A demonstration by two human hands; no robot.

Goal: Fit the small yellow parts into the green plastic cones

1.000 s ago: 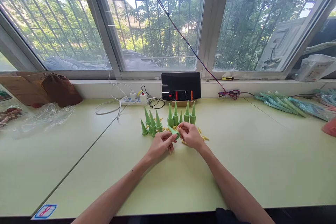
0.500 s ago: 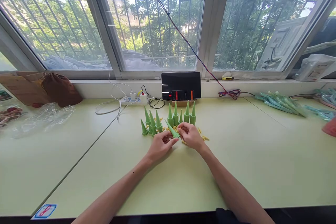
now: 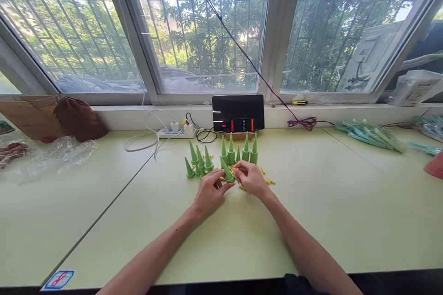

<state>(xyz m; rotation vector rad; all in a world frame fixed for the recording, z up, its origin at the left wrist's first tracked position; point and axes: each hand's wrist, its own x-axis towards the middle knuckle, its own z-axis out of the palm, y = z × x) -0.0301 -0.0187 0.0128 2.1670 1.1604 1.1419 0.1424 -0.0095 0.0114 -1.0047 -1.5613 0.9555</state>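
My left hand [image 3: 210, 191] is closed around the lower part of a green pointed cone [image 3: 226, 171], whose tip leans up and to the left. Close against the cone's right side is my right hand [image 3: 252, 179], its thumb and fingers pinched together; whatever lies between them is too small to make out. Several green cones [image 3: 201, 160] stand upright just beyond my left hand. Another row of green cones [image 3: 231, 153] stands behind my right hand. Small yellow pieces [image 3: 270, 182] are scattered on the table among the cones and beside my right hand, partly hidden by both hands.
A black tablet [image 3: 238, 106] leans at the window sill with a phone-like screen [image 3: 242, 125] before it. Left of it lies a power strip [image 3: 176, 132] with cables. Clear plastic [image 3: 65, 156] and a brown bag [image 3: 79, 117] sit far left; green-blue bundles [image 3: 368, 136] lie right.
The cone in my left hand has turned more upright, with its tip shifted right. My right hand stays pinched beside it, almost unmoved.
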